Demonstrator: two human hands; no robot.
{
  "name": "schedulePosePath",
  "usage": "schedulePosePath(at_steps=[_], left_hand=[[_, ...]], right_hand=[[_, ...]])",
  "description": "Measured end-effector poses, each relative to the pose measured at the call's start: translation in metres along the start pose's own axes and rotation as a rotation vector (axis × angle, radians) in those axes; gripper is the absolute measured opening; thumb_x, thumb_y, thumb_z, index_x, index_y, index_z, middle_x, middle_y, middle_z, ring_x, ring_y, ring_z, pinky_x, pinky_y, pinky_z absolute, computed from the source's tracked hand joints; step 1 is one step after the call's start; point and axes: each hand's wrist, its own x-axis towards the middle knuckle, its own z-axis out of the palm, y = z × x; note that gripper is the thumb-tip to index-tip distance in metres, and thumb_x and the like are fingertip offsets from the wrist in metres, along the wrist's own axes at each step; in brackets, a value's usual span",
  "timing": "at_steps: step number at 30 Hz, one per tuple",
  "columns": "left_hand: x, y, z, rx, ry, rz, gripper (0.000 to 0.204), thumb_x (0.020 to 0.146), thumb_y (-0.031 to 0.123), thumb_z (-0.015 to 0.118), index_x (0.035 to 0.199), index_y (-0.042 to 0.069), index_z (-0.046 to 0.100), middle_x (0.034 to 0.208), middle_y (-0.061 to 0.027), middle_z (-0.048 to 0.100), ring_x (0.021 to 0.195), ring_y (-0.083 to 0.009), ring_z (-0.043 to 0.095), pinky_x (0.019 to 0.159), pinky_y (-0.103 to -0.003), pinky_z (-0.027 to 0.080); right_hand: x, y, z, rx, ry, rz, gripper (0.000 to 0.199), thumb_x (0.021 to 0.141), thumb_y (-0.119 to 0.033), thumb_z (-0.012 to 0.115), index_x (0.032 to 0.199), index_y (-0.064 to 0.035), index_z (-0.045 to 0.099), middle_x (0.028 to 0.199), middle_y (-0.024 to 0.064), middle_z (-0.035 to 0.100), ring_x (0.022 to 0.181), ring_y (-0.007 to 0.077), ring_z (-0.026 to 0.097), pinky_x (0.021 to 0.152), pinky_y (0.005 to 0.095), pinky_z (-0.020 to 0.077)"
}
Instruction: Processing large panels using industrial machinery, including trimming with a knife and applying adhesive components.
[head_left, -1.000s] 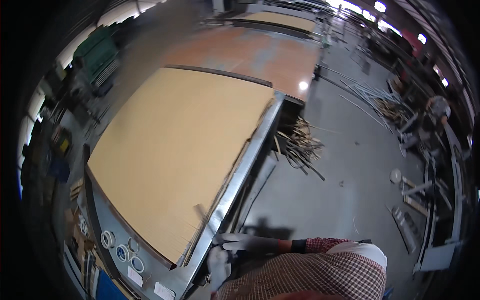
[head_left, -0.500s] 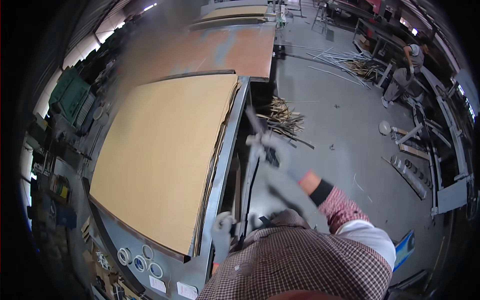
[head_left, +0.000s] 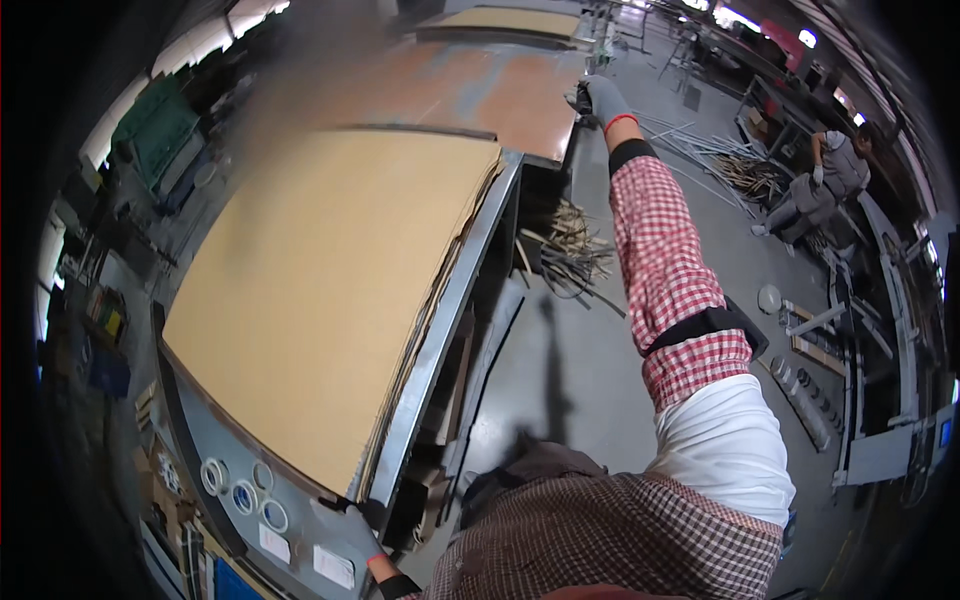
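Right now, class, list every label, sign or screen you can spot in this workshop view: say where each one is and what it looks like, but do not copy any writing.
Two white labels: rectangular stickers on the grey metal table frame, lower left, near the left hand.
Three round gauges: white-rimmed circles in a row on the same frame, just above the stickers.
Small screen: bluish, on a grey machine at the far right edge; details too small to tell.

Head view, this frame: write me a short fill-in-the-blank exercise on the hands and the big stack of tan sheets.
1. The right hand, in a grey glove, is raised on an arm with a ____-and-white checked sleeve.
2. The left hand rests at the near corner of the stack of thin tan ____.
3. The stack lies on a grey ____ table.
4. Round tape rolls sit on the table's near ____.

Missing words: red; sheets; metal; end
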Motion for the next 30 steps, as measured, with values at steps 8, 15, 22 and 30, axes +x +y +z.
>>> schedulePosePath(at_steps=[8,15,22,30], left_hand=[[0.055,-0.094,0.082,-0.451,-0.29,0.109,0.026,0.093,0.013,0.049,0.114,-0.001,0.057,0.099,-0.0149,0.063,0.087,-0.0268,0.059,0.079,-0.037,0.048],[0.107,-0.077,0.034,-0.232,-0.186,0.143,0.052,0.076,0.015,0.062,0.123,-0.003,0.048,0.122,-0.0274,0.051,0.11,-0.043,0.049,0.094,-0.047,0.041],[0.11,-0.054,0.032,0.181,-0.156,0.463,0.06,0.084,0.038,0.057,0.138,0.013,0.043,0.14,-0.0135,0.044,0.124,-0.0405,0.043,0.108,-0.055,0.027],[0.11,-0.063,0.051,0.196,-0.221,0.5,0.053,0.087,0.04,0.054,0.135,0.018,0.048,0.142,-0.0082,0.042,0.126,-0.0599,0.027,0.1,-0.06,0.033]], right_hand=[[-0.396,0.221,0.039,-0.263,-0.873,0.537,0.033,0.096,-0.036,0.051,0.099,-0.0044,0.058,0.066,0.0051,0.06,0.047,0.0122,0.054,0.042,0.0232,0.0425],[-0.582,0.347,0.101,-0.915,-1.177,0.091,0.022,0.093,-0.022,0.047,0.097,-0.0005,0.046,0.069,0.0185,0.061,0.063,0.0337,0.062,0.057,0.0446,0.0469],[-0.617,0.349,0.174,-1.262,-1.176,-0.419,0.02,0.089,-0.019,0.049,0.091,-0.0001,0.046,0.071,0.0232,0.062,0.067,0.0394,0.063,0.056,0.0485,0.047],[-0.626,0.333,0.194,-1.492,-1.201,-0.437,0.017,0.086,-0.017,0.049,0.088,0.0004,0.053,0.071,0.0217,0.064,0.071,0.0382,0.065,0.065,0.0468,0.0513]])
